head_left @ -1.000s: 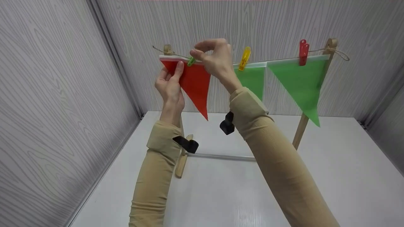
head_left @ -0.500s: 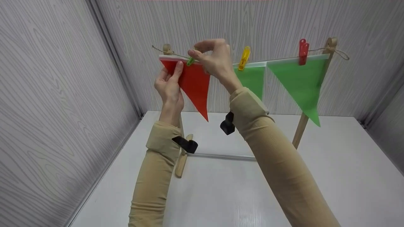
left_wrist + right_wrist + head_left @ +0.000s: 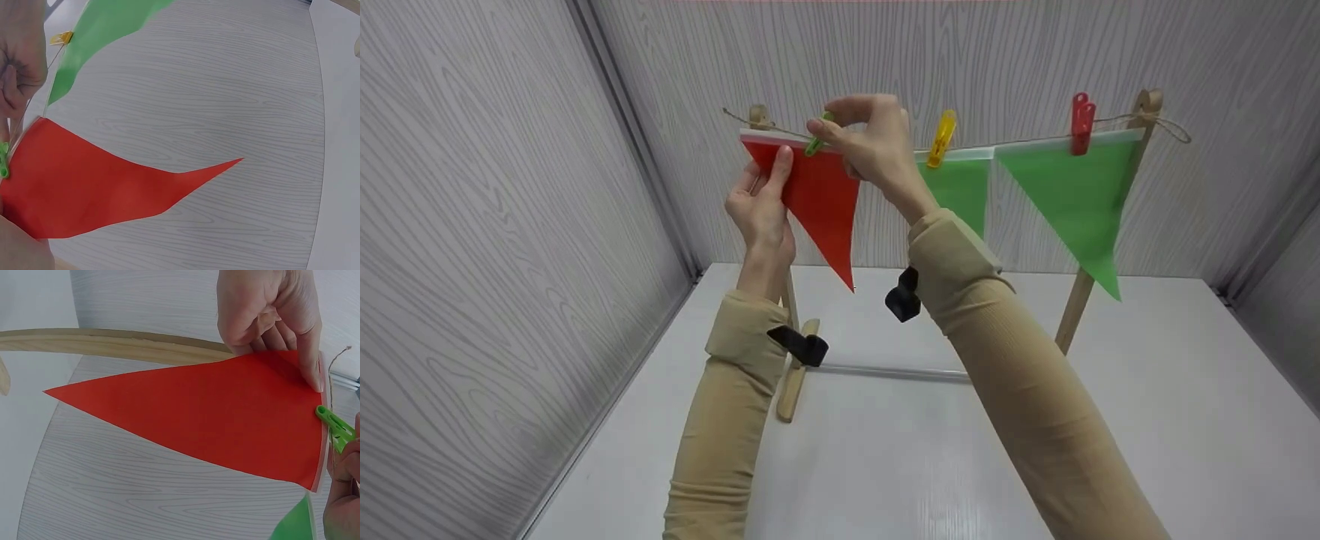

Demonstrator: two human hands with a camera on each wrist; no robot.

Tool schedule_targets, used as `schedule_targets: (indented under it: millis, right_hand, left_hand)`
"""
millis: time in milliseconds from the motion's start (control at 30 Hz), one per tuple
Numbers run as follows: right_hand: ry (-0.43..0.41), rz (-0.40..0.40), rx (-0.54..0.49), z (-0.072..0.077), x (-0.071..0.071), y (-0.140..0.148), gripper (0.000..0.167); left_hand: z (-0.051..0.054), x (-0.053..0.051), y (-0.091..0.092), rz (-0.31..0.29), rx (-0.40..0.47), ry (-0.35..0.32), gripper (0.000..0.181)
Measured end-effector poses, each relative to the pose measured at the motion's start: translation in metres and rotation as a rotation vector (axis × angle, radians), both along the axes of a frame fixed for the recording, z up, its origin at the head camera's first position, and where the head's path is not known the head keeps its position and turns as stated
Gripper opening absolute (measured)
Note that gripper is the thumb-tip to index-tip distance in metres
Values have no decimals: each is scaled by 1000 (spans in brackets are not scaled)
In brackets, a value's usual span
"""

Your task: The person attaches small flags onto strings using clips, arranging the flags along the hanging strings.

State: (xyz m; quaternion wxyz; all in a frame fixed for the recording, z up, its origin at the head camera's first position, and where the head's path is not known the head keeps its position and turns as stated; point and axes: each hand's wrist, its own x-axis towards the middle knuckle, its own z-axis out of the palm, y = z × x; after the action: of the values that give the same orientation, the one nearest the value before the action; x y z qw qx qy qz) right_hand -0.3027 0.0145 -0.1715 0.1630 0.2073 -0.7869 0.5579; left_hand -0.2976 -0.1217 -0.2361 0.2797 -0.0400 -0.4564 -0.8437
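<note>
A red triangular pennant with a white top edge hangs at the left part of a twine line. My left hand pinches its upper left part, thumb in front and the other fingers behind. Between thumb and fingertips my right hand holds a green clothespin, whose tip lies over the pennant's white edge at the twine. In the left wrist view only part of the green clothespin shows, at the left border.
Right of the hands hang two green pennants, with a yellow clothespin and a red clothespin on the line. Wooden posts carry the twine above a white tabletop. A pale wood-grain wall stands behind.
The right hand and green clothespin have barely shifted; more of the clothespin's upper end now shows between the fingers. The left thumb has moved slightly left on the red pennant.
</note>
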Motion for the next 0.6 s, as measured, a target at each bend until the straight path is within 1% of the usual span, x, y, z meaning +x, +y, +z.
schedule_targets:
  millis: [100,200,300,367,500,600]
  right_hand:
    - [-1,9,-10,-1,0,1,43]
    - [-5,22,-31,-2,1,2,45]
    - [-2,46,-63,-4,2,4,46]
    - [5,57,-92,-5,4,6,48]
    - [67,68,-126,-11,7,13,51]
    - [128,67,-164,-17,8,20,51]
  left_hand:
    - [0,1,0,18,-6,2,42]
    - [-3,3,-1,55,-27,-5,43]
    - [-7,5,-2,97,-58,-11,45]
    - [-10,8,-2,122,-76,-2,45]
    - [-20,12,-4,167,-108,18,41]
    - [-27,14,-6,197,-140,6,38]
